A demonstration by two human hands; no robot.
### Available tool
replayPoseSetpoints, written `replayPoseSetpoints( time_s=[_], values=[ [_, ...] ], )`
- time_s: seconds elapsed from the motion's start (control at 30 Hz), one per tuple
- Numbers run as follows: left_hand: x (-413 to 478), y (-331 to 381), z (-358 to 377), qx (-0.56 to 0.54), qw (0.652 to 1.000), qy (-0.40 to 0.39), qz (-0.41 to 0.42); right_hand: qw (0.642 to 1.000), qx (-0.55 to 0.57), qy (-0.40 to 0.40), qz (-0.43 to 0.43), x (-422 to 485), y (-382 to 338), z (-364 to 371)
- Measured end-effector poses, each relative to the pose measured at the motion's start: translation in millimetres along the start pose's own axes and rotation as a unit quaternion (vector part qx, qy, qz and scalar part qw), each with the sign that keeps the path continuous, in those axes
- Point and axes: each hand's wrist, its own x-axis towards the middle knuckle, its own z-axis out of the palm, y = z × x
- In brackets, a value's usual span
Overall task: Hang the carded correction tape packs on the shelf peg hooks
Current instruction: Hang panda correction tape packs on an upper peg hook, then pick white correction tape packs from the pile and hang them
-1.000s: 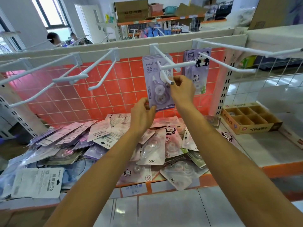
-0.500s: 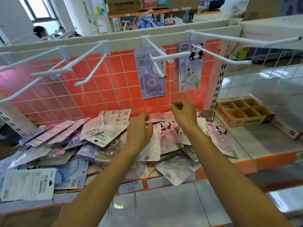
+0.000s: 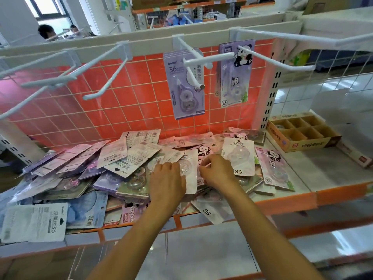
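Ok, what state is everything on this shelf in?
purple 36 packs, hanging on peg hook
panda packs, hanging on next hook
loose packs, piled on shelf
left hooks, empty
left hand, curled on pile, grip unclear
right hand, curled at white pack edge, grip unclear
divider box, open

Hands [image 3: 167, 184] perhaps on piled packs [image 3: 129, 158]

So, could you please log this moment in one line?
stage: picking | left hand: on white pack | right hand: at its edge

Bright daylight, wide-angle edge distortion
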Motion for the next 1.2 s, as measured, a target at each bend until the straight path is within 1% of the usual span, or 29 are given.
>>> replayPoseSetpoints(
  time_s=[0.07,0.27,0.4,0.5,0.67,0.77,0.9,1.0,1.07,1.1,1.2],
  values=[
    [-5,-1,1,-0.010,1.000,-0.004,-0.006,0.999,-0.039,-0.015,0.005,-4,-1,4],
    [-10,-1,0,-0.026,1.000,-0.004,0.000,0.999,-0.030,-0.020,0.025,-10,-2,14],
    [-13,-5,3,-0.083,0.996,0.022,-0.005,0.998,0.037,-0.025,0.048,-13,-3,18],
    [-14,-6,4,-0.099,0.995,0.027,-0.011,0.994,0.089,-0.029,0.055,-16,-5,26],
    [-18,-8,2,-0.162,0.986,0.042,-0.012,0.978,0.190,-0.021,0.080,-22,-3,20],
    [-20,-9,-1,-0.196,0.980,0.028,-0.019,0.965,0.250,0.005,0.080,-30,-3,3],
    [-27,-6,-11,-0.276,0.960,0.003,-0.048,0.943,0.327,0.009,0.067,-44,-9,-21],
    [-32,-2,-24,-0.347,0.935,-0.027,-0.069,0.936,0.346,0.023,0.058,-52,-13,-30],
    [-34,0,-32,-0.417,0.903,-0.054,-0.086,0.928,0.367,0.028,0.055,-55,-16,-34],
    [-35,0,-35,-0.462,0.878,-0.077,-0.100,0.925,0.376,0.025,0.052,-56,-17,-34],
    [-38,-3,-39,-0.605,0.773,-0.130,-0.141,0.922,0.386,0.004,0.035,-61,-22,-32]
  ],
)
